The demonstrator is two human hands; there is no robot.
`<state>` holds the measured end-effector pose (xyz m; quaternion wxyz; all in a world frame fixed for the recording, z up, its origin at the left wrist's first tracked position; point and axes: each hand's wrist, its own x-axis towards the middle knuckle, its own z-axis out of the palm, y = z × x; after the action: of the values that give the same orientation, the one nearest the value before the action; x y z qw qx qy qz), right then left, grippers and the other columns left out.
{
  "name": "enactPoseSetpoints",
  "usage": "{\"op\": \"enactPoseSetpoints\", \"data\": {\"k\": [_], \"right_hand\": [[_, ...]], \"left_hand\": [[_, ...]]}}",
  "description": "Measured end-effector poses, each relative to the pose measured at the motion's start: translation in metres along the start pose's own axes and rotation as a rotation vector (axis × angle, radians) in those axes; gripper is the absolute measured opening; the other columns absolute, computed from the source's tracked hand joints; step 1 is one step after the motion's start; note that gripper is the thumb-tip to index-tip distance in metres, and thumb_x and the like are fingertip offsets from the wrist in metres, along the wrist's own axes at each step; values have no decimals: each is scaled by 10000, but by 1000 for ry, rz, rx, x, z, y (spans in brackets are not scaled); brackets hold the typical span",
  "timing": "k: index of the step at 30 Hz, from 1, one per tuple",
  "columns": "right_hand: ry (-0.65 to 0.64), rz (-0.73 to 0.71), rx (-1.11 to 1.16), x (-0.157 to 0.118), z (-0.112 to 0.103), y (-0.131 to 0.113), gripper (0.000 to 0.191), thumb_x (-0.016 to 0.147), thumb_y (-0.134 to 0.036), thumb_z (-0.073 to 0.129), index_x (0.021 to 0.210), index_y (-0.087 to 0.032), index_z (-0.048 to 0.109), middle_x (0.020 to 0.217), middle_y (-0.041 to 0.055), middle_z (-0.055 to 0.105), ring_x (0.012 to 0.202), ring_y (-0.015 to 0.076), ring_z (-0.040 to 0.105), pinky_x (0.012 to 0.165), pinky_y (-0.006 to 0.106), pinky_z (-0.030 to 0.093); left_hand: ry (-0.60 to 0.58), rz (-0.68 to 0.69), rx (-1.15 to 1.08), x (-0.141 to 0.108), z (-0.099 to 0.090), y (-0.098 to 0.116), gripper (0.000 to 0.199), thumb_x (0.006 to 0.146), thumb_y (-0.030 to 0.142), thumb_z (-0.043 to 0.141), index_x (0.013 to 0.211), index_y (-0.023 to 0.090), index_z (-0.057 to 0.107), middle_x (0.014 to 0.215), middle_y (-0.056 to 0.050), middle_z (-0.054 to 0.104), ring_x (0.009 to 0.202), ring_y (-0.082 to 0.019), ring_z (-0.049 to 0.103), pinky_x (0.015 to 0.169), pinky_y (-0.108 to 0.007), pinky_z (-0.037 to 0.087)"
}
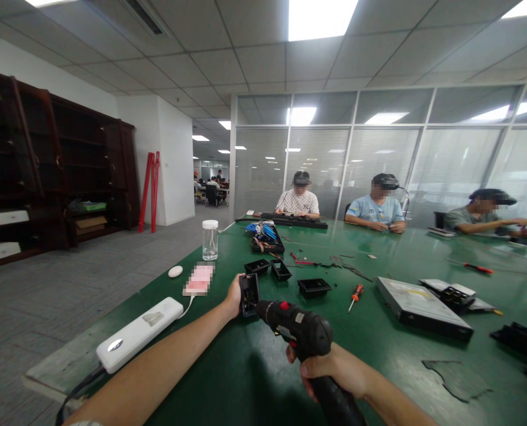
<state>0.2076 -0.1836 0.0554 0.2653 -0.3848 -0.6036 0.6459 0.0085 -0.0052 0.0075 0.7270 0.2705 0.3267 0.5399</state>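
My right hand [329, 373] is wrapped round the grip of a black cordless drill [305, 325] with red switches. The drill points left and away, its tip at a small black plastic box [249, 290]. That box is held tilted up, open side toward the drill, by my left hand [233, 296] at its left edge; the fingers behind it are hidden. Whether the bit touches a screw inside cannot be made out. Just beyond lie similar black plastic frames [281, 270], one of them a rectangular black tray [314, 287].
On the green table [228, 367] are a white power strip [141, 334], a phone [200, 278], a clear jar [210, 241], an orange screwdriver [356, 296], a flat metal drive [423, 307] and a bin of wires [265, 236]. Several people sit across the table.
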Motion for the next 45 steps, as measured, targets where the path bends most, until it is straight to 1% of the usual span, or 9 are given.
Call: {"op": "enactPoseSetpoints", "data": {"k": [17, 24, 30, 35, 40, 45], "right_hand": [[-7, 3, 17, 2, -4, 6, 263, 588, -233, 533, 834, -149, 491, 481, -26, 539, 424, 101, 483, 448, 211, 378], [4, -6, 5, 2, -3, 4, 232, 585, -242, 547, 791, -152, 493, 474, -25, 535, 423, 106, 486, 437, 208, 368], [-10, -14, 18, 2, -2, 2, 252, 581, -229, 536, 815, -145, 492, 474, -22, 537, 414, 101, 478, 427, 204, 362], [-1, -1, 8, 0, -1, 1, 258, 576, -237, 542, 813, -149, 492, 469, -30, 534, 415, 97, 475, 432, 203, 366], [-5, -1, 17, 1, -2, 2, 256, 581, -242, 536, 814, -144, 496, 476, -23, 539, 418, 100, 477, 434, 204, 361], [-8, -10, 13, 3, -3, 5, 293, 560, -252, 537, 828, -142, 495, 474, -27, 537, 406, 101, 467, 426, 208, 366]], "left_hand": [[25, -2, 1, 1, 0, -1, 298, 689, 403, 443, 691, 133, 569, 478, 2, 528, 410, -133, 497, 448, -244, 383], [-37, 14, 4, 5, -5, -2, 288, 672, 416, 458, 640, 144, 545, 460, 12, 506, 397, -130, 482, 454, -252, 388], [-28, 30, 11, 5, -4, -2, 294, 678, 415, 453, 661, 139, 555, 473, 5, 515, 418, -137, 493, 463, -253, 387], [-28, 18, 16, 2, -2, -1, 293, 666, 429, 461, 617, 150, 534, 459, 9, 503, 402, -135, 482, 447, -255, 381], [-18, 19, -8, 3, -2, -1, 267, 664, 406, 467, 602, 151, 518, 457, 17, 499, 390, -120, 472, 440, -241, 377], [-23, 9, 21, 4, -2, -2, 283, 657, 419, 458, 603, 148, 516, 437, 26, 481, 366, -118, 454, 411, -237, 364]]}}
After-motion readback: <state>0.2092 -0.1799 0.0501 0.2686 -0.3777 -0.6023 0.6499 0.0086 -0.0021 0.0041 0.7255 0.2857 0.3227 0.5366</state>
